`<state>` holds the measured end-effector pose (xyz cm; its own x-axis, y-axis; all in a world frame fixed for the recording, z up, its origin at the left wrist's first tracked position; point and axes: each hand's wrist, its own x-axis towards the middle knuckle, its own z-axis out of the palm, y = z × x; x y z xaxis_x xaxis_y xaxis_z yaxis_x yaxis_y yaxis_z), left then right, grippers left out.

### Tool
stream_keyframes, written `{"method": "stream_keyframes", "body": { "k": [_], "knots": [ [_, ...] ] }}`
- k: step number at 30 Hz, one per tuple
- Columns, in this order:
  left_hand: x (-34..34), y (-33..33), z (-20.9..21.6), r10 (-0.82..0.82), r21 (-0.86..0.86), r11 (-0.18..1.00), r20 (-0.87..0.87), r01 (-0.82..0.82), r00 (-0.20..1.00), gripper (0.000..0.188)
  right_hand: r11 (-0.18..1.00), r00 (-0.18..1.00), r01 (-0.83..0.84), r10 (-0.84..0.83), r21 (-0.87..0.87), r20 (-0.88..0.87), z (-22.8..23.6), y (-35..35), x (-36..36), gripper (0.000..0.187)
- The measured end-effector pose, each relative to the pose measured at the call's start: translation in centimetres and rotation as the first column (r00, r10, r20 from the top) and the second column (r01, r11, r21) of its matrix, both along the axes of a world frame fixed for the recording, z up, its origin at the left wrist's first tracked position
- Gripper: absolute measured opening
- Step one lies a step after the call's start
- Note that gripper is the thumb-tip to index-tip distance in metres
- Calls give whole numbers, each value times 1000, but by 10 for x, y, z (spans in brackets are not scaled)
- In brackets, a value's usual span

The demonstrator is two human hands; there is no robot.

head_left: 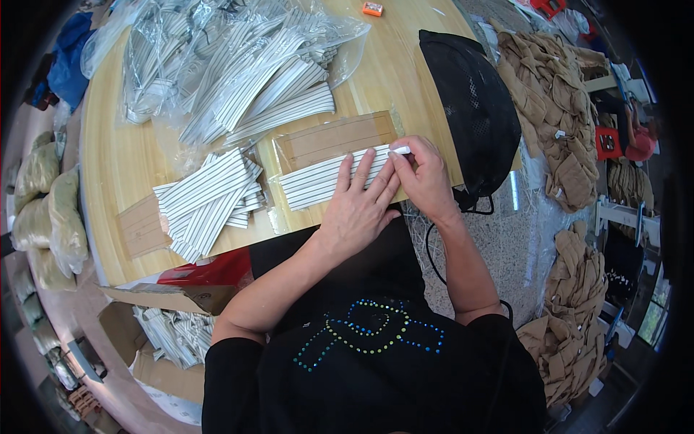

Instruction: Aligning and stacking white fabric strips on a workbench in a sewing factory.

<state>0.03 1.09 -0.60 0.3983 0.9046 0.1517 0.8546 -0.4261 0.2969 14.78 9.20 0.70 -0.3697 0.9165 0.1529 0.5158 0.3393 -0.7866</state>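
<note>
While the left hand point(354, 211) lies flat, fingers spread, on a striped strip point(307, 186), the right hand point(428, 175) pinches a white piece point(400, 150) (perhaps chalk; the fingers hide most of it) at the strip's right end. The strip lies on the table point(390, 83) by its near edge, with cardboard point(336, 137) just beyond. Other strips point(213, 192) lie piled to the left, a black bag point(470, 112) to the right.

A dark-striped white fabric strip point(311, 185) lies flat, slightly slanted, a white stick point(400, 150) at its far right corner.
</note>
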Motion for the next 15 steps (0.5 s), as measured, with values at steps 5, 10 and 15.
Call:
{"method": "stream_keyframes", "body": {
  "k": [5,10,15],
  "knots": [
    [-1,-2,-3,12,3,1000,-15,-12,1000,61,992,995,18,-30,-122,-99,10,-12,-22,12],
    [-1,-2,-3,11,-103,995,0,-11,1000,57,972,976,-208,200,112,82,9,-10,-35,13],
    [0,-2,-4,18,-75,997,17,-16,1000,58,965,976,-200,180,168,126,5,-10,-38,10]
  ]
}}
